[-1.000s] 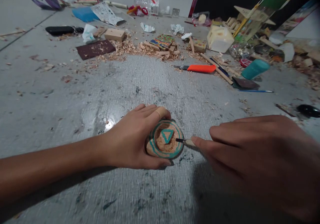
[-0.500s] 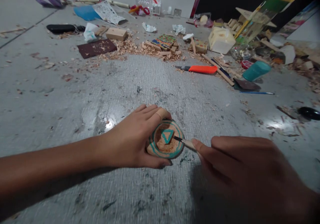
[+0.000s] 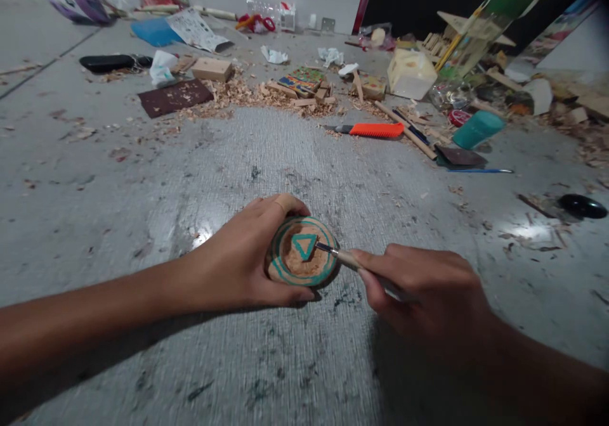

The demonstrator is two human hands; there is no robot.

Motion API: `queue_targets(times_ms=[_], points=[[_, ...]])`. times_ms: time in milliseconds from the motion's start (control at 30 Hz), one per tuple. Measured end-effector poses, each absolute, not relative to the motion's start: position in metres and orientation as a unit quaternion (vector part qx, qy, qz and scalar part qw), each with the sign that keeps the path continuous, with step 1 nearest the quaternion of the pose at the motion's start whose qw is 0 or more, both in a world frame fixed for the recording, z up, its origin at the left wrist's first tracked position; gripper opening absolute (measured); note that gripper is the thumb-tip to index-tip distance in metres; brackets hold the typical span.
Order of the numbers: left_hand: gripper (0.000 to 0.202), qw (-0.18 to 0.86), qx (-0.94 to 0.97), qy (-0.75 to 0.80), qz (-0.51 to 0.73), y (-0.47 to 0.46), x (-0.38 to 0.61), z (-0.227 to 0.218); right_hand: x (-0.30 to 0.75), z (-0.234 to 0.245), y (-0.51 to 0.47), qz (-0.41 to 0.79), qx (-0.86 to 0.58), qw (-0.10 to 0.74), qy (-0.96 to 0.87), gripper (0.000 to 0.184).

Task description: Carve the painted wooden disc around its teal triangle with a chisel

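Observation:
A round wooden disc (image 3: 294,272) with teal rings and a raised teal triangle in a hollowed middle rests on the grey floor. My left hand (image 3: 257,248) grips its left side, thumb at the near edge and fingers round the far edge. Held in my right hand (image 3: 423,280) is a carving chisel (image 3: 348,259) with a pale handle. The chisel's metal blade reaches over the disc's right rim, its tip at the right side of the triangle.
Beyond the disc lies an orange utility knife (image 3: 378,130). Wood shavings (image 3: 247,93), a brown sandpaper sheet (image 3: 176,98) and a wood block (image 3: 212,69) are farther back. At right are a teal cup-like piece (image 3: 478,129), a thin blue stick (image 3: 480,171) and a black glossy object (image 3: 583,206).
The whole view has shifted slightly, so the background sits a little farther left. My right hand has turned and drawn up beside the disc, the chisel tip still by the triangle.

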State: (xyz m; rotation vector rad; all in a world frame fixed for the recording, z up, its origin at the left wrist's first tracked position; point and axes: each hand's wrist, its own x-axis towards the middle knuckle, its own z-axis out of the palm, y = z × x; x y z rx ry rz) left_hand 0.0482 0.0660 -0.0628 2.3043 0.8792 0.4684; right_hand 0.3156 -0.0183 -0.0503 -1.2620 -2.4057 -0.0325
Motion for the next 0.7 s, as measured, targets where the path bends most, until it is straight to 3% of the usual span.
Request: queue_targets(times_ms=[100,233,700], points=[[0.079,0.327,0.871,0.316,0.187,0.066,0.047,-0.064,0.319,-0.045,-0.014,0.058,-0.460,0.267,-0.845,0.022],[0.077,0.313,0.881,0.296,0.196,0.066,0.047,-0.061,0.323,-0.034,-0.013,0.089,-0.460,0.241,-0.850,0.023],[0.074,0.255,0.904,0.261,0.225,0.062,0.047,-0.064,0.327,-0.016,-0.015,-0.003,-0.417,0.161,-0.895,0.025]])
